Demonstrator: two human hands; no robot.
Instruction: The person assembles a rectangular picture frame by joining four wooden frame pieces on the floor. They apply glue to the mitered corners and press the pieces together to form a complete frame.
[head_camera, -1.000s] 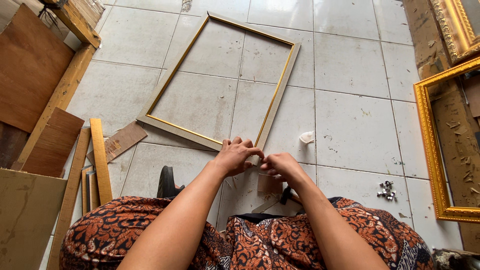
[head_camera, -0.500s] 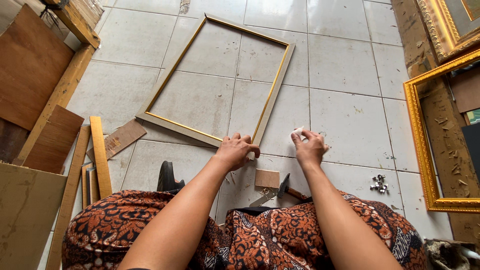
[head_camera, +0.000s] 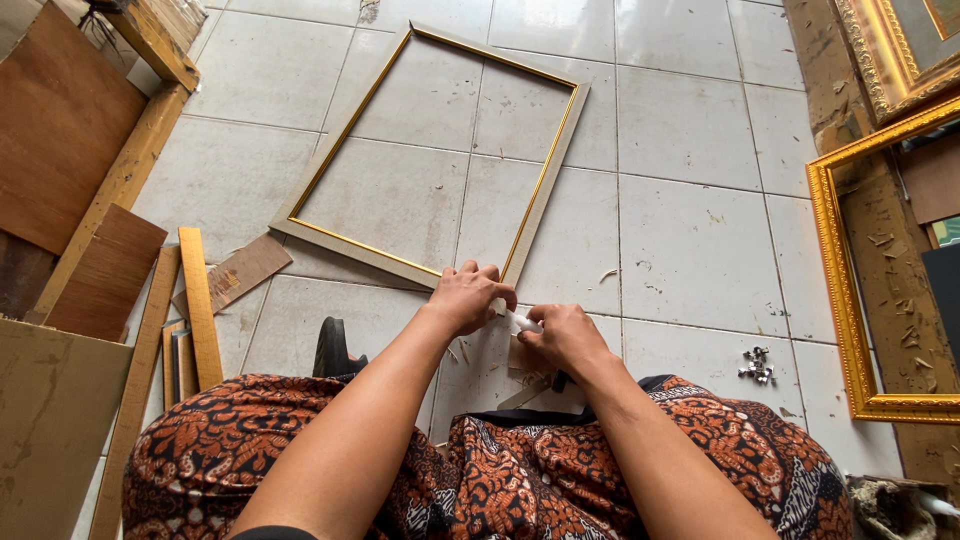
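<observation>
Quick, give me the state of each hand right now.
Left hand: closed over the near corner of the flat grey, gold-edged picture frame.
Right hand: pinching a small white lump in its fingertips.

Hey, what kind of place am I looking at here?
Probably a picture-framing workshop, with the work done on a tiled floor. An empty grey and gold frame lies flat on the tiles, ornate gold frames lean at the right, and wood boards and strips are stacked at the left.

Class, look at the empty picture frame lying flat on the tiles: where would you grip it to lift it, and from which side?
Grip the picture frame by its near long rail, coming from the person's side. It lies flat and open, so fingers can wrap that slim rail through the opening. The left hand already rests on its near corner.
</observation>
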